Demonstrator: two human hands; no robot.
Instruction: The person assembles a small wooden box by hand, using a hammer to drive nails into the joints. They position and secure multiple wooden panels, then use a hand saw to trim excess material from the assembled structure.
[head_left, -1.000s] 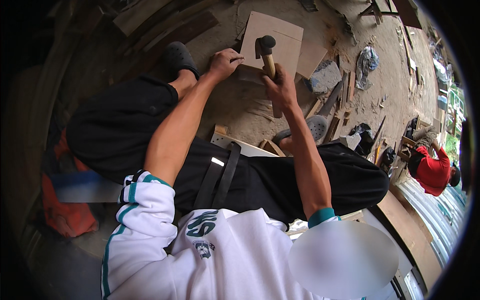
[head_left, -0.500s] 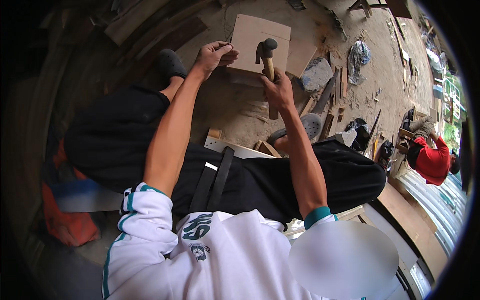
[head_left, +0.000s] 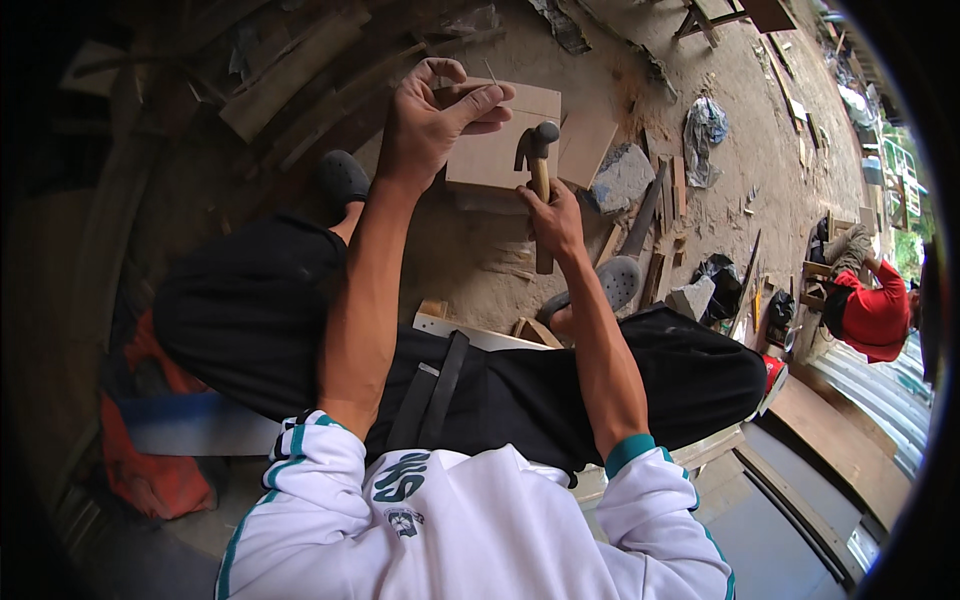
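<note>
A thin nail point(head_left: 490, 72) sticks up from the pinched fingertips of my left hand point(head_left: 437, 125), which is raised beside and partly in front of a pale wooden board point(head_left: 490, 150). My right hand point(head_left: 556, 220) grips a claw hammer point(head_left: 541, 135) by its wooden handle, with the dark metal head upward over the right part of the board. Hammer and nail are apart. The board appears to rest on a low support between my feet; part of it is hidden behind my left hand.
Another wooden panel point(head_left: 585, 145) and a grey stone block point(head_left: 622, 178) lie right of the board. A handsaw point(head_left: 645, 215) and wood scraps lie near my right foot. Long planks point(head_left: 290, 85) are stacked at the far left. A person in red point(head_left: 870, 310) sits at the right.
My left hand has risen from the board's left edge, higher and to the right, and the nail now shows. The hammer has dropped slightly in the view, still in my right hand.
</note>
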